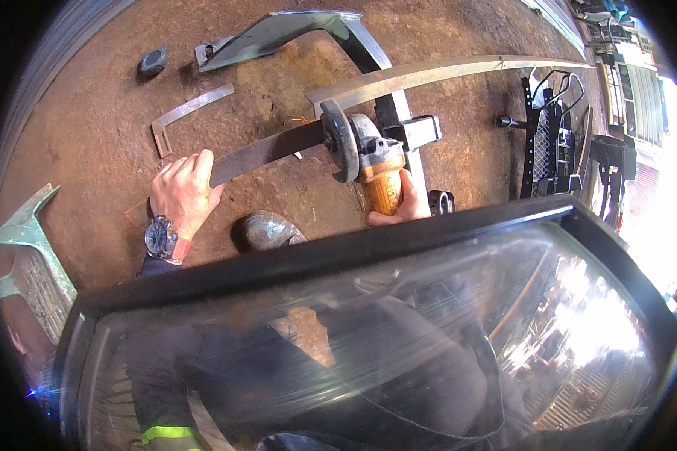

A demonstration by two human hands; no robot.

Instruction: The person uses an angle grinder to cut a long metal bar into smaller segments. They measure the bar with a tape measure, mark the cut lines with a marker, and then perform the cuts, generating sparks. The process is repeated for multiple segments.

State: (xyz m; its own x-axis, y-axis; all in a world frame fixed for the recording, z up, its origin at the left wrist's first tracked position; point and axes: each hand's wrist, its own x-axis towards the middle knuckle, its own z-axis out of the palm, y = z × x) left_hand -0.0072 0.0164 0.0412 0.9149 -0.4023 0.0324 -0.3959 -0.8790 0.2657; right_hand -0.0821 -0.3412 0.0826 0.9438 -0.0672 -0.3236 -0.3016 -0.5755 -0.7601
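Note:
My right hand (408, 208) is wrapped round the orange body of an angle grinder (384, 184). The grinder's round guard and disc area meets the right end of a dark flat metal bar (267, 154); I cannot tell whether the disc touches it. Wearing a watch (158, 237) on that wrist, my left hand (180, 189) is closed over the bar's left end. A bent metal frame (365, 49) passes behind the grinder, with a short square tube piece (416, 132) on it. The lower view, with most of both forearms, is seen through or hidden by a scratched clear visor (293, 301).
A long metal strip (466, 73) lies across the frame. On the brown floor are an L-shaped metal piece (195, 107) and a small dark block (153, 62). A green metal stand (34, 225) is at left, a shoe (272, 230) below the bar, and a black mesh rack (543, 143) at right.

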